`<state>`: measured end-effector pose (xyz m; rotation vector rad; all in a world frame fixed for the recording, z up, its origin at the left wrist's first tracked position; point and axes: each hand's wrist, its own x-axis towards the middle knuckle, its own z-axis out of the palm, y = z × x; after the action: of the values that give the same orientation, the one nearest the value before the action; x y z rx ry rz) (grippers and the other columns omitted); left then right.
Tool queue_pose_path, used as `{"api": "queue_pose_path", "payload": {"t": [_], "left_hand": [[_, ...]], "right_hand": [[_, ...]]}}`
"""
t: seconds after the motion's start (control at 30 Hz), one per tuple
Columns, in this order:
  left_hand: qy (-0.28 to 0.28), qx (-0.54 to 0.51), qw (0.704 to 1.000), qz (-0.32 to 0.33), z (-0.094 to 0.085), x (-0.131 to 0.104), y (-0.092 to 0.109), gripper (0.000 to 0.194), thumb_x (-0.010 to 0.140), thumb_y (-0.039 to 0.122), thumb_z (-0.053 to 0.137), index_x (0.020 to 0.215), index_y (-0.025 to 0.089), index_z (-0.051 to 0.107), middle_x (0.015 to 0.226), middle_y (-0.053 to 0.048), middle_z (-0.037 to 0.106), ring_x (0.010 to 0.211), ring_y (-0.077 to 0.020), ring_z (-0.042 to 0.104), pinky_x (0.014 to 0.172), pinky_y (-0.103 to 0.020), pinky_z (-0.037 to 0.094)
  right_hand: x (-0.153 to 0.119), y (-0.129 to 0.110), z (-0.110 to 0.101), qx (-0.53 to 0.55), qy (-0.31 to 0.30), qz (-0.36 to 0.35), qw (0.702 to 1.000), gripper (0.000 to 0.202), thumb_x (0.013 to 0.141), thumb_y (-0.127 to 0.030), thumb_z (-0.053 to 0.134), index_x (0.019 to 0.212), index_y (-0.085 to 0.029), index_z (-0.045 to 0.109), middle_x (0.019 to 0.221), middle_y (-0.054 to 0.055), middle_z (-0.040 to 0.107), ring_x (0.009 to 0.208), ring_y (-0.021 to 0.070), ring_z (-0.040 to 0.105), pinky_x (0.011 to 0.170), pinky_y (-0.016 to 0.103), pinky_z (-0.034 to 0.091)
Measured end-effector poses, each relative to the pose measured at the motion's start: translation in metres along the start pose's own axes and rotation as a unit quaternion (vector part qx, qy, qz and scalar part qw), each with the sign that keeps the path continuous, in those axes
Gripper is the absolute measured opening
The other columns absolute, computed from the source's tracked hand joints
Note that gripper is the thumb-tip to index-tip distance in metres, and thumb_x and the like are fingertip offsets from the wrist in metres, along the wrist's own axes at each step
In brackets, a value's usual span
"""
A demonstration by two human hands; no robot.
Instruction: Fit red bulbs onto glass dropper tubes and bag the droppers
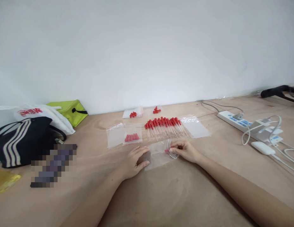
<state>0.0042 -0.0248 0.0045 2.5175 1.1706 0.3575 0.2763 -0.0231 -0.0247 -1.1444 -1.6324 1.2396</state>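
Observation:
A clear zip bag lies on the table between my hands. My left hand rests flat at its left edge, thumb and fingers apart. My right hand is closed in a pinch at the bag's right end, on a red-tipped stick whose red end shows beside the fingertips. Just beyond lies a row of thin pale sticks with red tips. A filled zip bag holding several red-tipped sticks lies to the left of the row.
Flat zip bags lie at left and right. Small red piles sit near the wall. A power strip with cables stands at right. A dark striped bag and a green bag are at left.

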Motion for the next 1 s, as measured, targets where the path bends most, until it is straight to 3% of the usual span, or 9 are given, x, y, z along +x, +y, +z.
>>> {"api": "queue_pose_path", "payload": {"t": [0.13,0.3,0.4,0.53,0.67,0.8,1.0], "left_hand": [[-0.002,-0.01,1.0,0.016,-0.003,0.002,0.002,0.039,0.083,0.035,0.047,0.12,0.021,0.045,0.126,-0.005,0.05,0.121,-0.021,0.039,0.104,-0.042,0.027],[-0.009,-0.019,0.998,0.055,-0.003,0.005,0.0,0.031,0.085,0.033,0.045,0.114,0.024,0.053,0.124,-0.002,0.052,0.119,-0.0174,0.042,0.105,-0.042,0.024],[-0.008,-0.014,0.998,0.057,-0.001,0.005,-0.003,0.032,0.085,0.033,0.045,0.115,0.025,0.053,0.126,-0.003,0.05,0.12,-0.0172,0.041,0.105,-0.043,0.023],[-0.014,-0.012,0.997,0.069,0.001,0.005,-0.005,0.033,0.087,0.032,0.041,0.117,0.025,0.053,0.128,-0.004,0.047,0.121,-0.0165,0.039,0.106,-0.043,0.022],[-0.007,-0.015,0.998,0.062,0.002,0.006,-0.004,0.033,0.086,0.033,0.044,0.117,0.026,0.053,0.128,-0.004,0.047,0.122,-0.0173,0.039,0.105,-0.044,0.022],[-0.003,-0.027,0.998,0.055,0.003,0.006,-0.004,0.033,0.084,0.032,0.047,0.116,0.026,0.054,0.127,-0.004,0.048,0.121,-0.0185,0.039,0.104,-0.046,0.023],[0.001,-0.025,0.998,0.063,0.005,0.005,-0.007,0.033,0.085,0.034,0.046,0.115,0.025,0.055,0.128,-0.005,0.048,0.121,-0.0184,0.04,0.104,-0.045,0.024]], "right_hand": [[-0.002,0.001,-0.002,0.01,-0.002,0.008,1.0,0.032,0.067,-0.044,0.062,0.084,-0.017,0.063,0.068,0.001,0.062,0.058,0.0112,0.054,0.055,0.024,0.042],[0.0,0.005,-0.001,-0.014,0.043,0.041,0.998,0.025,0.066,-0.04,0.063,0.068,-0.016,0.058,0.049,-0.004,0.051,0.042,0.0079,0.045,0.041,0.021,0.036],[0.003,0.002,-0.005,-0.069,0.097,0.055,0.991,0.021,0.067,-0.038,0.059,0.069,-0.017,0.056,0.048,-0.005,0.049,0.037,0.0081,0.042,0.036,0.021,0.033],[0.021,-0.009,-0.019,-0.248,0.189,0.004,0.95,0.009,0.07,-0.025,0.053,0.069,-0.018,0.058,0.064,0.001,0.059,0.053,0.0127,0.052,0.053,0.026,0.041],[0.054,-0.013,-0.024,-0.388,0.202,-0.004,0.899,0.014,0.07,-0.016,0.049,0.078,-0.017,0.061,0.083,0.006,0.063,0.081,0.0176,0.056,0.074,0.028,0.04],[0.083,-0.013,-0.017,-0.415,0.23,0.055,0.878,0.022,0.072,-0.017,0.049,0.09,-0.013,0.06,0.088,0.011,0.063,0.086,0.0202,0.056,0.075,0.028,0.039],[0.098,-0.015,-0.008,-0.422,0.26,0.125,0.86,0.017,0.071,-0.014,0.049,0.084,-0.012,0.059,0.082,0.015,0.064,0.083,0.0243,0.058,0.071,0.03,0.039]]}}
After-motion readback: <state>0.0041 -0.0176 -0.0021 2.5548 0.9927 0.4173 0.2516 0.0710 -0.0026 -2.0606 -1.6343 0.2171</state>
